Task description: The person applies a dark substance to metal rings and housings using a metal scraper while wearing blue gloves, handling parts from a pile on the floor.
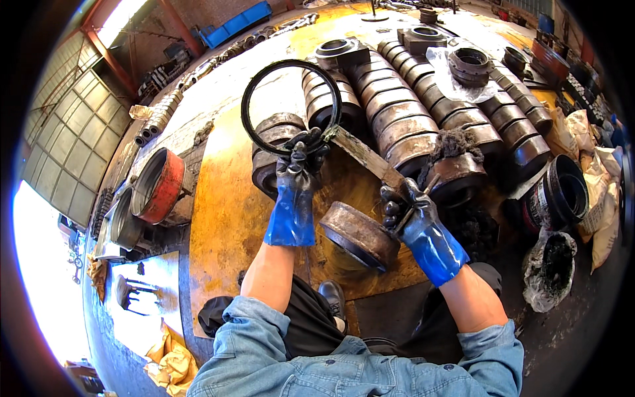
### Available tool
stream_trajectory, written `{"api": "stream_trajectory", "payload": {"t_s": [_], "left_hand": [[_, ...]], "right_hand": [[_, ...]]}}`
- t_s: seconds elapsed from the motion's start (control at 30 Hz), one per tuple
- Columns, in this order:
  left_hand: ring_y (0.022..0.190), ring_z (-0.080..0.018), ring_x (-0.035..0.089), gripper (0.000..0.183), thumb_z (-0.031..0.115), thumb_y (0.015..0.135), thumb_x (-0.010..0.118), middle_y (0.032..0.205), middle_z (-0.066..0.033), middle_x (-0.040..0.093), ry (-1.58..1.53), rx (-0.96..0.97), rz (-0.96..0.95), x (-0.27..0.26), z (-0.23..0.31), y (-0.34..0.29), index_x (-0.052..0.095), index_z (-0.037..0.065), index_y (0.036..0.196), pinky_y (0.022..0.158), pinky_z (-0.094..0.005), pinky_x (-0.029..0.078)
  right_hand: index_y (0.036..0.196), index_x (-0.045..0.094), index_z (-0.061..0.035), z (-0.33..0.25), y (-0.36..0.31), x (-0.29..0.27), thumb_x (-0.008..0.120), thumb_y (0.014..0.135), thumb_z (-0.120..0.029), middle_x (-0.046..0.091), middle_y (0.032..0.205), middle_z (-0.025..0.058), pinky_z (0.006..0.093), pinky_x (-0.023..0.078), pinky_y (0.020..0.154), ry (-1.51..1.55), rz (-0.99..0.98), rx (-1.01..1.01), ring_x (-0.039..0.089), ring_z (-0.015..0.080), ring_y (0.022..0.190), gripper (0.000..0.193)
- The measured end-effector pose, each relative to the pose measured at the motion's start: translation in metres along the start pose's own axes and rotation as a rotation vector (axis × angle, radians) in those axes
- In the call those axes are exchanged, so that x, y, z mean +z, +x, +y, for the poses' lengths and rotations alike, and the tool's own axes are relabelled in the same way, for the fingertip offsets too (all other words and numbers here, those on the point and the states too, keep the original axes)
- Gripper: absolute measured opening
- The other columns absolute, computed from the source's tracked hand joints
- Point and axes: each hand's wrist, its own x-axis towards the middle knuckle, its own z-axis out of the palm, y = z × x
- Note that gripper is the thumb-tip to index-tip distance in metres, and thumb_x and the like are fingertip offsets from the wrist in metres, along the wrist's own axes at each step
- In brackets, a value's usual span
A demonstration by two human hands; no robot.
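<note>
Left grip (297,173) grasps a black ring (245,109), right grip (418,213) a smeared wooden stick (368,159) at its rim; I judge coating underway, completion unconfirmed.

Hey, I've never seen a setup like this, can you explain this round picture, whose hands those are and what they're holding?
No machine here: these are a person's own hands, in blue, blackened gloves. The single picture comes from a wide fisheye camera on the person's head, looking down, so straight edges bend near the rim. The left hand holds up a black ring. The right hand grips a flat stick, whose far end appears to touch the ring's lower right edge. Below is a stained yellow sheet on the floor. A metal collar sits between the forearms, and long rows of metal cylinders lie beyond.
</note>
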Motion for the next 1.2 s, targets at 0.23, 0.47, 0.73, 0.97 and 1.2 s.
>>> {"api": "stream_trajectory", "payload": {"t_s": [0.23, 0.47, 0.73, 0.97, 1.2], "left_hand": [[0.095, -0.0260, 0.067, 0.025, 0.007, 0.101, 0.054, 0.113, -0.0189, 0.068, 0.332, 0.030, 0.131, -0.007, -0.002, 0.002, 0.059, -0.006, 0.122, 0.081, -0.0371, 0.060], [0.098, -0.0300, 0.069, 0.028, 0.013, 0.099, 0.060, 0.121, -0.0203, 0.067, 0.427, -0.097, 0.172, 0.002, 0.002, -0.005, 0.061, -0.003, 0.122, 0.072, -0.0361, 0.059], [0.089, -0.0273, 0.072, 0.028, 0.018, 0.097, 0.065, 0.117, -0.0179, 0.070, 0.645, -0.229, 0.103, -0.007, 0.006, -0.009, 0.064, 0.001, 0.120, 0.065, -0.0312, 0.055], [0.089, -0.0241, 0.073, 0.031, 0.023, 0.096, 0.066, 0.114, -0.0160, 0.071, 0.754, -0.421, 0.026, 0.008, 0.009, -0.014, 0.066, 0.002, 0.118, 0.068, -0.0304, 0.056], [0.094, -0.0222, 0.070, 0.031, 0.021, 0.095, 0.068, 0.111, -0.0151, 0.072, 0.763, -0.545, -0.108, 0.040, 0.012, -0.026, 0.064, -0.001, 0.117, 0.077, -0.0313, 0.056]], "right_hand": [[0.117, 0.062, -0.0125, -0.010, 0.003, 0.000, 0.058, 0.099, -0.040, 0.074, 0.100, 0.0158, 0.0399, 0.054, 0.058, 0.084, -0.070, -0.049, 0.069, 0.0263, 0.066, 0.033], [0.118, 0.063, -0.0090, -0.027, 0.002, -0.010, 0.056, 0.100, -0.037, 0.073, 0.100, 0.0179, 0.0380, 0.056, 0.056, 0.079, -0.073, -0.122, 0.069, 0.0288, 0.065, 0.034], [0.125, 0.061, -0.0063, -0.044, -0.003, -0.020, 0.055, 0.101, -0.031, 0.072, 0.100, 0.0160, 0.0373, 0.062, 0.061, 0.066, -0.148, -0.204, 0.072, 0.0271, 0.078, 0.035], [0.119, 0.065, -0.0102, -0.067, 0.000, -0.033, 0.054, 0.101, -0.040, 0.074, 0.096, 0.0134, 0.0374, 0.058, 0.058, 0.094, 0.016, -0.237, 0.069, 0.0284, 0.067, 0.037], [0.122, 0.061, -0.0029, -0.081, -0.024, -0.022, 0.062, 0.098, -0.038, 0.071, 0.088, 0.0138, 0.0322, 0.052, 0.048, -0.232, 0.092, -0.348, 0.065, 0.0230, 0.059, 0.043]]}}
